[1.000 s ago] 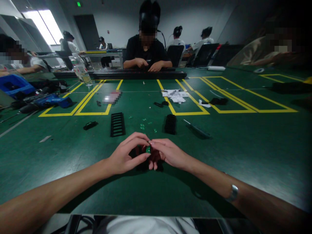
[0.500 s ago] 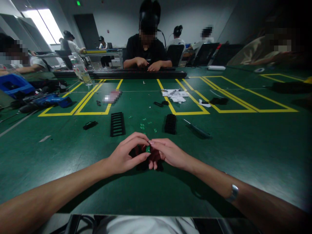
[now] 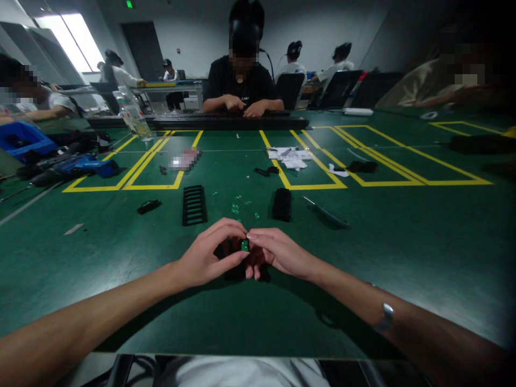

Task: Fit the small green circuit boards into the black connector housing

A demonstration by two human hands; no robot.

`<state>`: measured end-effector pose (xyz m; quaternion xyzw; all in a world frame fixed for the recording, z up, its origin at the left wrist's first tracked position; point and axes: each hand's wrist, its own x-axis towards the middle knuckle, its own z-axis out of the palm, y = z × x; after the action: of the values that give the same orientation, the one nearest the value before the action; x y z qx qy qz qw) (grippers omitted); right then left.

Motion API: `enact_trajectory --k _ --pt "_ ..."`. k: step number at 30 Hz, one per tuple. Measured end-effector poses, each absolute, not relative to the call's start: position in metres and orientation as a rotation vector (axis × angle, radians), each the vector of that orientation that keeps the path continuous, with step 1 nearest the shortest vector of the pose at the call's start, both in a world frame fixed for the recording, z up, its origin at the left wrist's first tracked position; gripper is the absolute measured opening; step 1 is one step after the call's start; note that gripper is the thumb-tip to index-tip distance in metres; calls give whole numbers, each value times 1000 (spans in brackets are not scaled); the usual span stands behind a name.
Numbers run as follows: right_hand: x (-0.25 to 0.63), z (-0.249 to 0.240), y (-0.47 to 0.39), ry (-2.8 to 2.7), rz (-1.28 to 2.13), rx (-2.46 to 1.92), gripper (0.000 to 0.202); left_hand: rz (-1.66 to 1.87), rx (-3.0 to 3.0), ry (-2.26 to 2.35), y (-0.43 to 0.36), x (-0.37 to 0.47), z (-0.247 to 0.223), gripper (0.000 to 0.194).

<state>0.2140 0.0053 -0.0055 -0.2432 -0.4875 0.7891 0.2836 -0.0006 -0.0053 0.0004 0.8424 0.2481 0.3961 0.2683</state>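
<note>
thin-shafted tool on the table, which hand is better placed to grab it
Probably the right hand: the thin-shafted tool lies ahead and to its right, while the left hand is farther away.

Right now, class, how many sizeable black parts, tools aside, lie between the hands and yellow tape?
3: the smallest part at left, a slotted frame left of scattered green pieces, a ridged block right of them. The left hand and right hand may hide others.
</note>
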Motion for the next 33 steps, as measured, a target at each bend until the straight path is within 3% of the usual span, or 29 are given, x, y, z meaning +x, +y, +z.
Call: enact_trajectory --k 33 --pt "216 3 4 -1531 2024 -731 29 1050 2305 654 -5 1 1 31"
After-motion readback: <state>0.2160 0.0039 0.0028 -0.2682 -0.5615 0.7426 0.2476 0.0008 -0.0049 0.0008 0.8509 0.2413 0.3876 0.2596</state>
